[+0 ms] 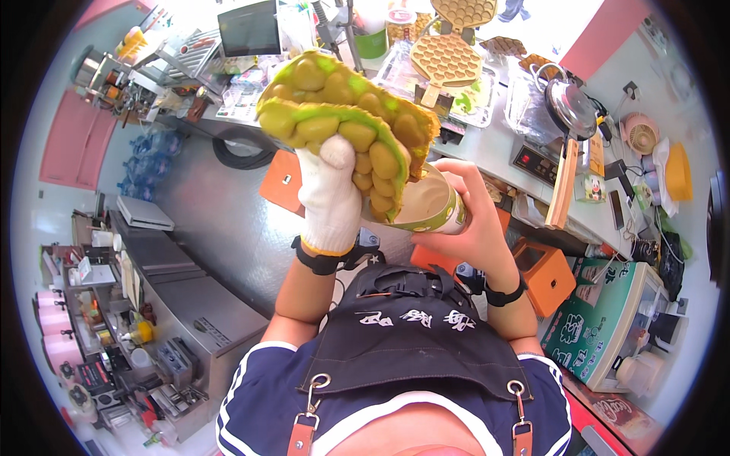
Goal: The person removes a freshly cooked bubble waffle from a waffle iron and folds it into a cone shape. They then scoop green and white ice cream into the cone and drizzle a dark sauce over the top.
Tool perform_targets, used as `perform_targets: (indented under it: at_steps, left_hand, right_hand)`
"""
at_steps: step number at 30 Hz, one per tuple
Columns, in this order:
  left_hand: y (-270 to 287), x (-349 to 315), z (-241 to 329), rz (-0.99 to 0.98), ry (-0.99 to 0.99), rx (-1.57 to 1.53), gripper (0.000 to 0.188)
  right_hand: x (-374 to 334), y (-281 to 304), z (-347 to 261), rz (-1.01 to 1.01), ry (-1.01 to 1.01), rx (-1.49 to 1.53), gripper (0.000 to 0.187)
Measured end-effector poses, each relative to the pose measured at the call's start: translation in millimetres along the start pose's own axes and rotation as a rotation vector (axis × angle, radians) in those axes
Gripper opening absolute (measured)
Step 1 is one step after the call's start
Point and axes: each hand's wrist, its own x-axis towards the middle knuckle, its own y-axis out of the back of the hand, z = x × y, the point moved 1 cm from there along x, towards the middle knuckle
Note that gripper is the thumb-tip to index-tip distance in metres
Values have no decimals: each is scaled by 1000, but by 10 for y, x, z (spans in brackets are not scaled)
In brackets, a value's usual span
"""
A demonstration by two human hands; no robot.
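Note:
A folded bubble waffle [319,125], green-edged with brownish bubbles, is raised in front of me. My left hand [331,197], in a white knitted glove, is closed on its lower part, the thumb pressed against the near side. In my bare right hand [483,220] is a paper cup [430,201] with a green patterned outside, tilted with its mouth toward the waffle. The waffle's lower right edge overlaps the cup's rim; whether part of it sits inside I cannot tell. The cup's visible inside is pale.
On the far counter stand an open gold bubble waffle iron [447,61], a round pan-like iron [570,106] with wooden handles, and a monitor [249,29]. Orange stools [544,277] are below. A steel counter [220,304] runs along the left, a green-sided cabinet [589,323] at right.

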Motion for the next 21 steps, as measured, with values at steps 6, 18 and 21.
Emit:
perform_targets:
  at_steps: [6, 18, 21]
  left_hand:
    - [311, -83, -255, 43, -127, 18, 72]
    - [131, -172, -112, -156, -42, -75, 67]
    - [225, -206, -84, -52, 7, -171, 73]
  right_hand:
    - [-54, 92, 41, 79, 27, 326, 77]
    - [-174, 78, 57, 263, 370, -174, 78]
    - [-187, 80, 119, 349, 543, -420, 78]
